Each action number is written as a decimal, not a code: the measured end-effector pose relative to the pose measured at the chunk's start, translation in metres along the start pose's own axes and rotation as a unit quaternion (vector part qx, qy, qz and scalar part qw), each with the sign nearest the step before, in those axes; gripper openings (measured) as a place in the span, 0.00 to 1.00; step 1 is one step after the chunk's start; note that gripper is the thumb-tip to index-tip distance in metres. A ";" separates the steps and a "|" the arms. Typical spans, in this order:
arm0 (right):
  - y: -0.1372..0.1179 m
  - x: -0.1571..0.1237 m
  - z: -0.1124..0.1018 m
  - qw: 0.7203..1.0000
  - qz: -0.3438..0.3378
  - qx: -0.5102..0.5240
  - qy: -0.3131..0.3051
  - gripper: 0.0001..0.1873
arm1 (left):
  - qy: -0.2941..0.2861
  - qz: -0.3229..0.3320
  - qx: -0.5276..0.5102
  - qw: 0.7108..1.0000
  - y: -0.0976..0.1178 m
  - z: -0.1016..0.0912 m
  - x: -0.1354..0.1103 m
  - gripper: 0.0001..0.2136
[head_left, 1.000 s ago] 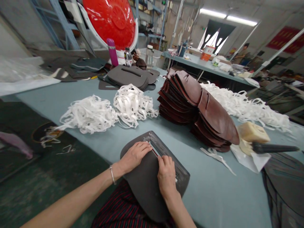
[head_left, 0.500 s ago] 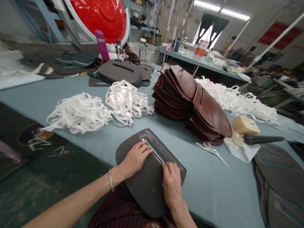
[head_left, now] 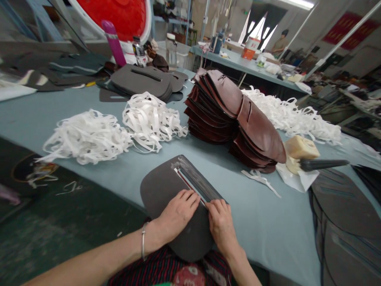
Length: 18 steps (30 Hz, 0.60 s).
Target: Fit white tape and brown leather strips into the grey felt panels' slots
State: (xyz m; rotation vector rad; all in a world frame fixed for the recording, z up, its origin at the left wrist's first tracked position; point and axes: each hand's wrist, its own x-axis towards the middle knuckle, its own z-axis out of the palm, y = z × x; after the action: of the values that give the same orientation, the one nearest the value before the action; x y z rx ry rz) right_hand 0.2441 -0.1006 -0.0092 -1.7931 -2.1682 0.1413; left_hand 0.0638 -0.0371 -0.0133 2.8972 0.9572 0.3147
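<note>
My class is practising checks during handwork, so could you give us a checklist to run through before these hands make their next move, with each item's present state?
1. Left hand on the slotted gray panel: ok, fingertips beside the slot.
2. Right hand on the panel: ok, near the slot's other end.
3. Panel fully supported by the table: not ok, its near end overhangs toward the lap.
4. White strip firmly attached along the slot: cannot tell, fingers cover part.
5. Left pile of white strips clear of the panel: ok, apart from it.
</note>
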 end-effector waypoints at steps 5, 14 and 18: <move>-0.002 -0.005 -0.005 0.997 -0.046 -0.066 -0.015 0.13 | 0.007 -0.003 0.023 1.000 0.015 0.004 -0.001 0.18; 0.006 -0.026 -0.004 1.000 -0.026 -0.011 0.009 0.16 | -0.009 -0.003 0.027 1.000 0.038 0.002 0.000 0.19; 0.013 -0.032 0.003 0.997 -0.034 0.054 0.046 0.12 | -0.013 0.008 0.005 1.000 0.045 0.004 0.000 0.18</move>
State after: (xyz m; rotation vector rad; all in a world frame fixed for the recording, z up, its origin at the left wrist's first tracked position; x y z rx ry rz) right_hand 0.2607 -0.1285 -0.0221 -1.6328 -2.1127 0.1531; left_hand 0.0904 -0.0731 -0.0110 2.9130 0.9345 0.2737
